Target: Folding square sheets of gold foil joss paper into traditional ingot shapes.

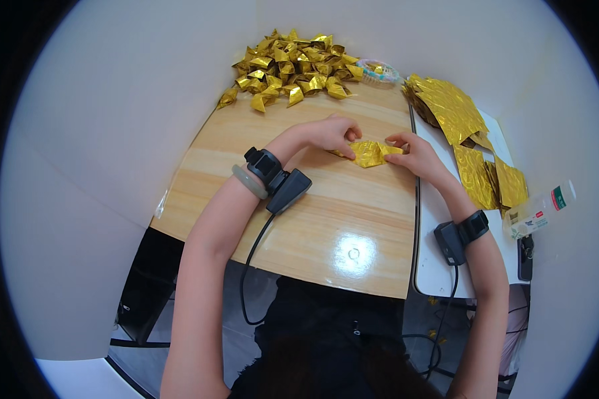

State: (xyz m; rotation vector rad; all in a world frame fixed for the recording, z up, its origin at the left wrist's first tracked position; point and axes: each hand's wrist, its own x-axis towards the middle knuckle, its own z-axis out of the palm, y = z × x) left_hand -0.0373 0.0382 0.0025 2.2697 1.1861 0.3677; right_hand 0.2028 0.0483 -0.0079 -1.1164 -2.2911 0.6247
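A partly folded piece of gold foil paper (369,153) lies low over the wooden table, held at both ends. My left hand (333,134) grips its left end, thumb and fingers closed on it. At the right end, the thumb and fingers of my right hand (412,154) pinch the foil. Creases run across its shiny surface. Beyond my hands, a heap of folded gold foil pieces (289,66) covers the far left of the table. How the left fingertips sit on the foil is partly hidden.
A wooden table (299,246) adjoins a white table (436,266) on the right. Stacks of flat gold foil sheets (456,106) lie there, near a clear plastic bottle (536,213). Beside the heap is a small pastel-rimmed basket (379,72). Cables hang from devices on both my wrists.
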